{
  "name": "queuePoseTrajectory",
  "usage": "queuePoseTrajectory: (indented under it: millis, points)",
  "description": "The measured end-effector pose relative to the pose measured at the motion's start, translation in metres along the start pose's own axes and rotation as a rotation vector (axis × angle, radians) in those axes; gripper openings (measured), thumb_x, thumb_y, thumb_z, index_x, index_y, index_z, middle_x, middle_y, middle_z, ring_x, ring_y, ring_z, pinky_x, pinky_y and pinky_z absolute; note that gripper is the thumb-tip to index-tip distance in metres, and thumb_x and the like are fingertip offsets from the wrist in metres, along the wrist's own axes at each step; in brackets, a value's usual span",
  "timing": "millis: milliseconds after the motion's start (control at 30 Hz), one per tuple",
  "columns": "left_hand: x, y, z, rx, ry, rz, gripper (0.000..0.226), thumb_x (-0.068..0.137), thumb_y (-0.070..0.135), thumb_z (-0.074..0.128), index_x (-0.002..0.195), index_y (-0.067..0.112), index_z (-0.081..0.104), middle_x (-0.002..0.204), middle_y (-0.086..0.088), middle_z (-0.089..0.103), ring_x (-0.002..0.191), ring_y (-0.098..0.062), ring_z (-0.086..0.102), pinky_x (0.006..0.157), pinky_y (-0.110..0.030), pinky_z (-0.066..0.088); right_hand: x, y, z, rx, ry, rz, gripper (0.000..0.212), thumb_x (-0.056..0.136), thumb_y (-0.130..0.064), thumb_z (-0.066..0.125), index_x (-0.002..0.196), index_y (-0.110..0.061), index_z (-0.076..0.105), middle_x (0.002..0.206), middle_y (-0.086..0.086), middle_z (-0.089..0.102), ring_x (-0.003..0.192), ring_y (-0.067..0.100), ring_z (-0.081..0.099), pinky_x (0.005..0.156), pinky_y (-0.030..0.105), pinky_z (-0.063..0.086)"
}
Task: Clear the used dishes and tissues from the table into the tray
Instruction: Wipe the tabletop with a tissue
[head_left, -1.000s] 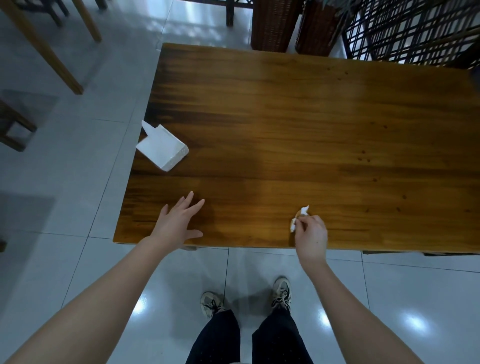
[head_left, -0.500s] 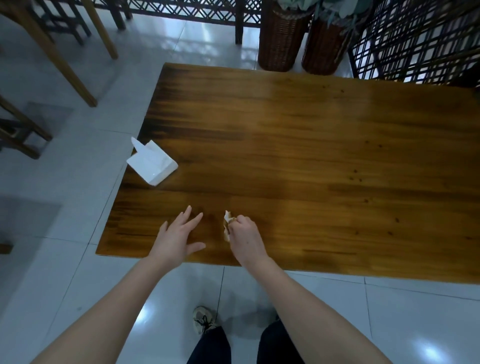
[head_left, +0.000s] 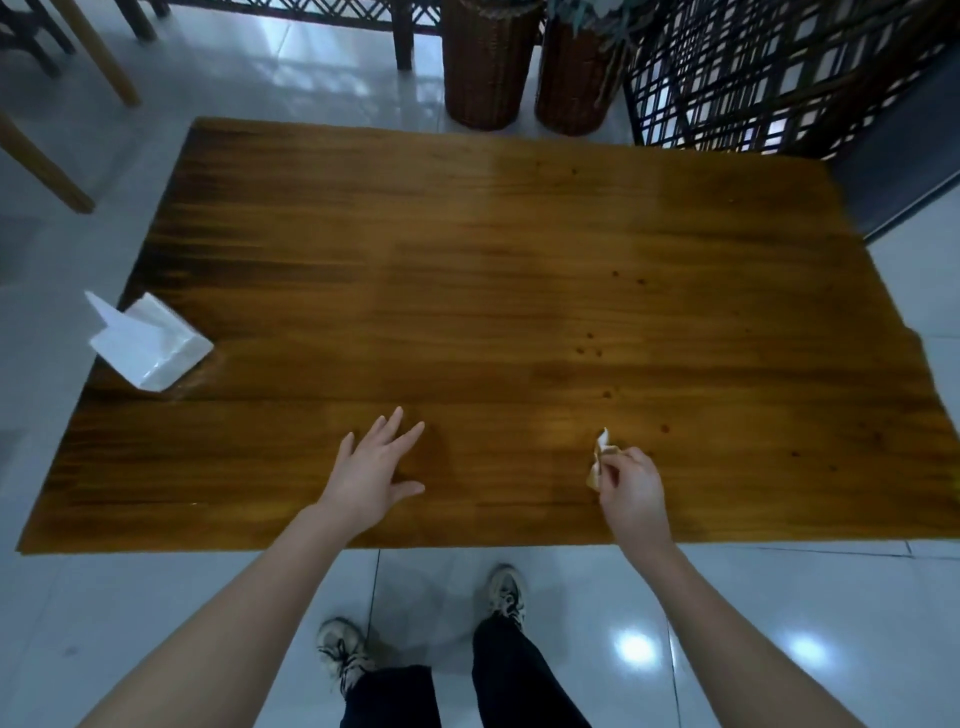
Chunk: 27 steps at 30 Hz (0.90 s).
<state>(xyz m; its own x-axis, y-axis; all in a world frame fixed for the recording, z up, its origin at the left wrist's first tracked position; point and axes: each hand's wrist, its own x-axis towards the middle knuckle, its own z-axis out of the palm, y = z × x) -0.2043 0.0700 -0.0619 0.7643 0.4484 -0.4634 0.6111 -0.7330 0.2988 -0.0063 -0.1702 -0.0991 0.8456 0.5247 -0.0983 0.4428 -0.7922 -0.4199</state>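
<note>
Fingers (head_left: 619, 459) of the right hand (head_left: 632, 491) pinch a crumpled tissue (head_left: 597, 458) on the wooden table (head_left: 519, 260) by its near edge, the left hand (head_left: 375, 470) rests spread flat to its left, and a white tissue pack (head_left: 148, 343) overhangs the left edge.

Pinched in the right hand (head_left: 631, 488): a crumpled tissue (head_left: 598, 460), white with a tan stain, down by the front edge of the table (head_left: 519, 260), right of the middle. One white corner poking up past the fingers. Over at the left edge, a white tissue pack (head_left: 150, 343), lying skewed, part of it hanging off the wood, a flap sticking out at its far end.
</note>
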Motion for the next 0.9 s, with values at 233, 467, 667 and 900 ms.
queuePoseTrajectory:
  millis: [233, 467, 667, 900]
  points:
    - [0.026, 0.043, 0.013, 0.038, -0.013, 0.019, 0.08, 0.088, 0.042, 0.06, 0.151, 0.034, 0.011, 0.16, 0.001, -0.001, 0.147, -0.019, 0.0, 0.117, -0.049, 0.006, 0.001, 0.006, 0.0, 0.068, -0.018, 0.022, 0.016, 0.091, -0.004, 0.055, 0.092, -0.007, 0.07, 0.085, -0.002, 0.056, 0.08, 0.01, 0.046, 0.072, 0.022, 0.042]
    - [0.04, 0.077, 0.018, 0.04, -0.02, -0.006, 0.081, 0.087, 0.042, 0.062, 0.151, 0.035, 0.013, 0.16, 0.002, -0.001, 0.147, -0.019, 0.0, 0.117, -0.048, 0.005, 0.004, 0.019, -0.021, 0.085, -0.127, -0.208, 0.014, 0.091, -0.009, 0.057, 0.091, -0.007, 0.071, 0.086, 0.001, 0.061, 0.081, 0.015, 0.053, 0.076, 0.027, 0.043]
    - [0.051, 0.109, 0.013, 0.049, -0.036, 0.097, 0.082, 0.087, 0.042, 0.062, 0.151, 0.034, 0.013, 0.16, 0.001, 0.0, 0.147, -0.02, 0.001, 0.117, -0.049, 0.007, 0.001, 0.055, -0.051, 0.133, -0.03, -0.035, 0.019, 0.094, -0.009, 0.052, 0.096, -0.012, 0.071, 0.086, -0.006, 0.054, 0.083, 0.01, 0.048, 0.077, 0.03, 0.047]
    - [0.06, 0.137, 0.006, 0.059, -0.065, 0.214, 0.081, 0.088, 0.042, 0.061, 0.151, 0.034, 0.012, 0.16, 0.002, -0.002, 0.147, -0.019, 0.001, 0.117, -0.048, 0.007, -0.01, 0.073, -0.062, 0.123, 0.053, 0.059, 0.018, 0.093, -0.009, 0.055, 0.101, -0.008, 0.071, 0.092, 0.002, 0.061, 0.088, 0.015, 0.053, 0.078, 0.03, 0.048]
